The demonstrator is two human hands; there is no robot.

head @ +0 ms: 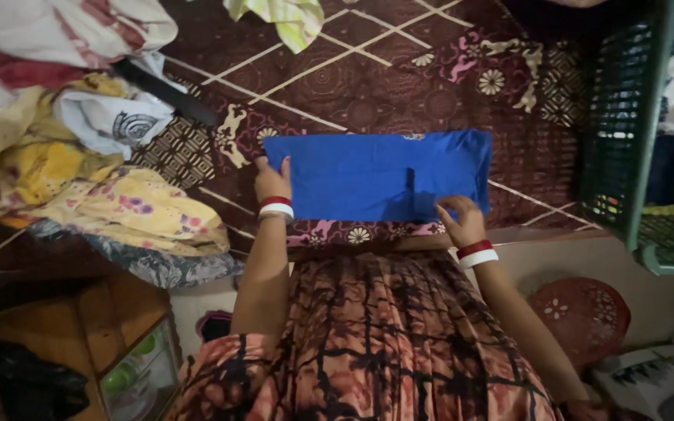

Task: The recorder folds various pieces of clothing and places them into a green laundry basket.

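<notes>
- Blue cloth (pixel 376 175): lies flat in a neat rectangle on the patterned bedspread (pixel 431 86), just in front of the person.
- Left hand (pixel 272 183) pinches its near-left corner; right hand (pixel 463 221) pinches the near edge by the right corner.
- Judged step: midway through folding.
- Next fold needs both corners lifted evenly, edges matched.
- Unfolded laundry pile (pixel 79 156) sits left; green basket (pixel 626 125) right.
</notes>
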